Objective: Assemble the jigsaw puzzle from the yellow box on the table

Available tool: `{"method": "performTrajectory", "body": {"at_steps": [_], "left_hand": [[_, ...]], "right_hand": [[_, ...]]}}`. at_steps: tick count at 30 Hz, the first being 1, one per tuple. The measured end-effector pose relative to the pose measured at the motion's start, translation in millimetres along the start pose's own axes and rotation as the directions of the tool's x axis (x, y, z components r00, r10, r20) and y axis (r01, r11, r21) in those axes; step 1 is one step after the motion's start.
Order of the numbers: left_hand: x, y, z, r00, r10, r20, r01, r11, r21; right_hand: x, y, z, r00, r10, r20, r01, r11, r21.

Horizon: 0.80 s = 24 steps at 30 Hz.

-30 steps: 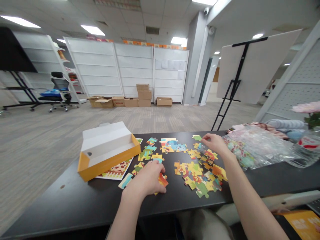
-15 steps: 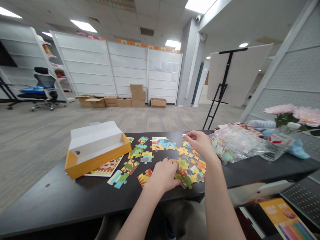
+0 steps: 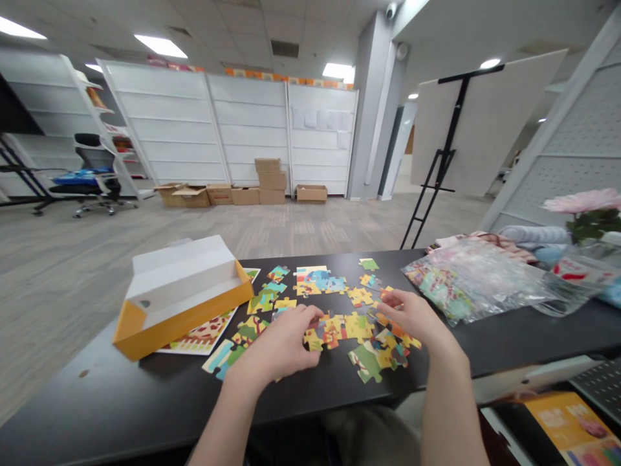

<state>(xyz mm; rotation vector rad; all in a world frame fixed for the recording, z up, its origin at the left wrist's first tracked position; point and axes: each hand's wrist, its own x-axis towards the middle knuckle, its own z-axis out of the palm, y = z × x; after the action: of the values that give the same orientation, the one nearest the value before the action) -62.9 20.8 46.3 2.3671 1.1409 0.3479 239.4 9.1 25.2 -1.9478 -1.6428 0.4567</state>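
Hands (image 3: pixel 286 336) seemingly touching puzzle pieces (image 3: pixel 359 325)

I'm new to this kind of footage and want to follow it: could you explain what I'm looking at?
There is no machine here: these are a person's two bare hands, seen by one camera worn on the head, looking forward and down. On the dark table lie colorful puzzle pieces, some joined. To the left, an open yellow box partly covers a printed sheet; to the right is a clear plastic bag. The left hand is over the pieces, thumb and fingers apart. The right hand has its fingertips at other pieces; whether it grips one, I can't tell.
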Motion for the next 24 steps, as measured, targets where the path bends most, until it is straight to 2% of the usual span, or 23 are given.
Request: {"method": "performTrajectory", "body": {"at_steps": [3, 6, 11, 17, 24], "left_hand": [[-4.4, 1.2, -0.1, 0.999, 0.003, 0.036, -0.003, 1.0, -0.004], [-5.0, 9.6, 6.2, 0.995, 0.023, 0.097, -0.023, 1.0, 0.0], [-4.3, 21.0, 12.7, 0.977, -0.018, 0.211, 0.007, 0.999, 0.05], [-6.3, 22.4, 9.8, 0.978, -0.058, 0.202, 0.036, 0.994, 0.107], [-4.9, 19.5, 9.9, 0.979, -0.056, 0.196, 0.034, 0.993, 0.113]], "right_hand": [[-7.4, -4.4, -5.9, 0.999, 0.014, 0.041, -0.013, 1.0, -0.012], [-18.8, -12.5, -11.1, 0.987, 0.018, 0.162, -0.016, 1.0, -0.01], [-34.9, -15.6, -13.1, 0.953, 0.051, 0.297, -0.013, 0.991, -0.13], [-31.7, -4.2, -4.3, 0.952, 0.032, 0.305, 0.043, 0.971, -0.236], [-25.4, 8.0, -1.7, 0.949, 0.002, 0.315, 0.074, 0.971, -0.229]]}}
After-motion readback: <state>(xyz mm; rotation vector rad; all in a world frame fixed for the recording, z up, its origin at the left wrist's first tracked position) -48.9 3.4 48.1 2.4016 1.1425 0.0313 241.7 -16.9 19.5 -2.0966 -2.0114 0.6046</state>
